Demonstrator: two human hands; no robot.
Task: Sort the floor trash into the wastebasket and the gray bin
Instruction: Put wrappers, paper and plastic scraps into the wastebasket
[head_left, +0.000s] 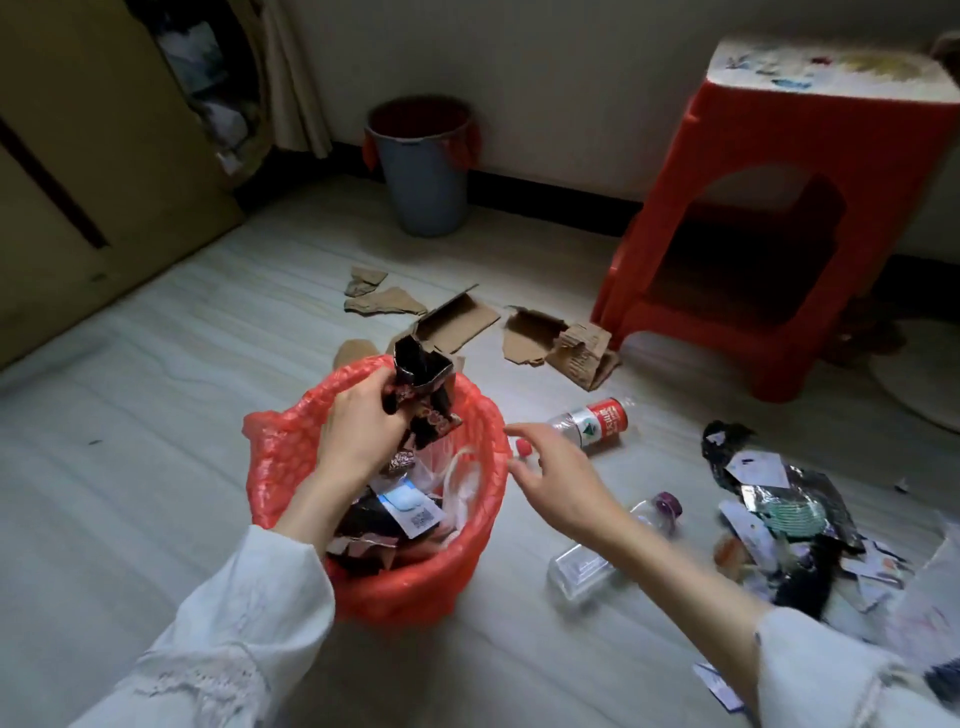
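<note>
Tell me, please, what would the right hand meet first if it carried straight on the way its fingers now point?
Probably the small red bottle cap just beyond the right hand, with the wastebasket rim alongside; the fingers point up and left toward both. Depth is unclear from this single view.

Your wastebasket (415, 582) stands upright on the floor right in front of you, lined with a red bag and partly full of wrappers. A black snack wrapper (423, 395) is held just above its opening. The gray bin (423, 179) stands upright far back by the wall, with a red liner too. Brown cardboard pieces (467, 325) lie flat between the two. Near the wastebasket lie a red-label bottle (592, 421) and a clear bottle (587, 566), both on their sides. A pile of dark wrappers (779, 499) lies farther right.
</note>
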